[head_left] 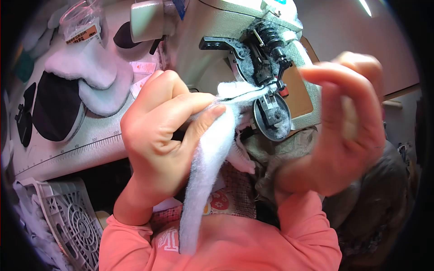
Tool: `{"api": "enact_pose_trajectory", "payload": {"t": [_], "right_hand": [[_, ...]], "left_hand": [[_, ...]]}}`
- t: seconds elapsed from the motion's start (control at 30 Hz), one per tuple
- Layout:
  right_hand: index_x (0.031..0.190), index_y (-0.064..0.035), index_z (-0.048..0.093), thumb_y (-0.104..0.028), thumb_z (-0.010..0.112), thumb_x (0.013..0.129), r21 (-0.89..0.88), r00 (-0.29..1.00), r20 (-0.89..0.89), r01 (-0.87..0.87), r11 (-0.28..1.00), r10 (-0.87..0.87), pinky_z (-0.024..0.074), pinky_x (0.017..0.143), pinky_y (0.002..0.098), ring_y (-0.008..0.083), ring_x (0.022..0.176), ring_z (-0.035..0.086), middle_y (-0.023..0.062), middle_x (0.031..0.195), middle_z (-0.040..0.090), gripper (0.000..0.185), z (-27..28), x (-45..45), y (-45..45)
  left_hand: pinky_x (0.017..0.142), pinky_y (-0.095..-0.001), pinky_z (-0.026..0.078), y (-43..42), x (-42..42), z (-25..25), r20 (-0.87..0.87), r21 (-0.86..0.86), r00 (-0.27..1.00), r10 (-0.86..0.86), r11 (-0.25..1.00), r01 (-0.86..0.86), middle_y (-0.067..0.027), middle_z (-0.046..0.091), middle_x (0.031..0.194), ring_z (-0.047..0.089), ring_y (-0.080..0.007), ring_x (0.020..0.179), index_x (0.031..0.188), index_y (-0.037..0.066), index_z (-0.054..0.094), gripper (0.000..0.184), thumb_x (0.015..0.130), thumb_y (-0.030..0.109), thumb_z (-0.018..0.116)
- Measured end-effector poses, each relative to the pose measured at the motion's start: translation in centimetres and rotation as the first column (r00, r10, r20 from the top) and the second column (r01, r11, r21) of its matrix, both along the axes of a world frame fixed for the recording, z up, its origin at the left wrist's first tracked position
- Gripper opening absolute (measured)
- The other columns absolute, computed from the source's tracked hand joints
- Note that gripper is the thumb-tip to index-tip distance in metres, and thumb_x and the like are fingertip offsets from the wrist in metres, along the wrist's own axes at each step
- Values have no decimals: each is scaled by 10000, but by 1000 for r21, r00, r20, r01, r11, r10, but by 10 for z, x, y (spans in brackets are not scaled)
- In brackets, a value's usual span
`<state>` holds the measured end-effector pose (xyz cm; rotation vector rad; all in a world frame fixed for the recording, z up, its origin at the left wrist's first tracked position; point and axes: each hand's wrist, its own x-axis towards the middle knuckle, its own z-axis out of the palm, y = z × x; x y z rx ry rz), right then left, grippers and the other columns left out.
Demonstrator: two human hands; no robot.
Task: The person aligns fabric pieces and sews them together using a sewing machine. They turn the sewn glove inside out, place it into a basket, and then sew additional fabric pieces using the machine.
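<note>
My left hand (162, 122) pinches a strip of white fleece fabric (210, 156) with a dark edge between thumb and index finger. One end of the fleece lies at the working head of a sewing machine (266, 67), beside its round metal disc (272, 119); the other end hangs toward my lap. Raised to the right of the machine head is my right hand (346, 113), slightly blurred. Its fingers are curled and the thumb meets the index finger; anything between them is too small to make out.
White fleece pieces (86, 65) and a black-faced oval piece (56, 106) lie on the machine table at left, near a clear jar (81, 20) with a label. A ruler scale (77, 147) runs along the table edge. Below stands a grey plastic basket (68, 217).
</note>
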<state>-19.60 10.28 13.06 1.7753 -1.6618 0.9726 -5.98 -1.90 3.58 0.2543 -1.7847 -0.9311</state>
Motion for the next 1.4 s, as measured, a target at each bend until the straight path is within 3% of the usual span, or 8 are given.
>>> {"api": "enact_pose_trajectory", "payload": {"t": [0.37, 0.77, 0.87, 0.93, 1.07, 1.1, 1.17, 1.4], "right_hand": [[952, 5, 697, -132, 638, 903, -265, 933, 352, 181, 947, -80, 355, 632, 250, 128, 671, 462, 43, 774, 536, 157, -45, 14, 48], [1181, -27, 607, -462, 502, 973, 173, 888, 445, -212, 962, 115, 428, 449, 293, 150, 497, 557, 44, 658, 601, 494, -78, 37, 35], [1226, -34, 576, -434, 499, 983, 201, 855, 508, -234, 951, 103, 479, 526, 318, 205, 581, 611, 86, 744, 628, 475, -95, 35, 26], [1106, -34, 645, -342, 634, 901, -226, 956, 210, -156, 962, 204, 517, 581, 360, 246, 655, 633, 86, 773, 619, 370, -124, 21, 3], [1051, -17, 646, -160, 714, 774, 106, 991, 30, 125, 986, -129, 533, 836, 386, 242, 932, 672, 119, 1012, 679, 319, -140, 13, 2], [1051, -17, 646, -160, 714, 774, 106, 991, 33, 126, 986, -130, 533, 836, 386, 242, 932, 672, 119, 1012, 679, 319, -154, 13, -1], [1067, -10, 646, -168, 738, 730, -78, 573, 816, -24, 997, 77, 540, 821, 352, 203, 923, 680, 105, 1034, 689, 383, -177, 12, -5], [822, -41, 671, -56, 747, 709, 55, 900, 378, 212, 976, -217, 412, 529, 308, 143, 594, 554, 32, 671, 546, 137, -195, -52, 28]], "left_hand": [[546, -246, 305, 0, -19, 6, 27, -59, 999, -32, 998, 33, -7, 436, 664, 401, -106, 621, 800, -32, 675, 137, 706, -29, 775], [514, -318, 332, 8, -40, 9, 23, -189, 999, 32, 982, -27, -50, 425, 638, 422, -195, 604, 787, -4, 664, 180, 645, -33, 770], [518, -312, 340, 8, -40, 9, 51, -213, 997, 65, 976, -53, -53, 435, 640, 434, -198, 604, 786, 0, 664, 179, 646, -31, 772], [522, -310, 348, 8, -39, 9, 64, -235, 995, 71, 971, -54, -56, 447, 642, 445, -200, 605, 780, 5, 663, 176, 647, -30, 774], [546, -317, 377, 7, -39, 9, 33, -239, 999, 39, 971, -30, -70, 503, 668, 486, -216, 609, 803, 9, 645, 199, 658, -45, 769], [553, -321, 384, 7, -38, 8, 17, -247, 999, 36, 968, -31, -76, 520, 677, 497, -222, 612, 814, 9, 639, 208, 662, -52, 766], [559, -321, 387, 7, -38, 7, 17, -262, 999, 31, 965, -25, -79, 524, 681, 493, -227, 607, 838, 5, 631, 219, 671, -62, 757], [569, -325, 400, 14, -41, 6, 17, -252, 1000, 21, 968, -16, -90, 527, 703, 497, -233, 630, 849, -6, 631, 200, 694, -91, 725]]}}
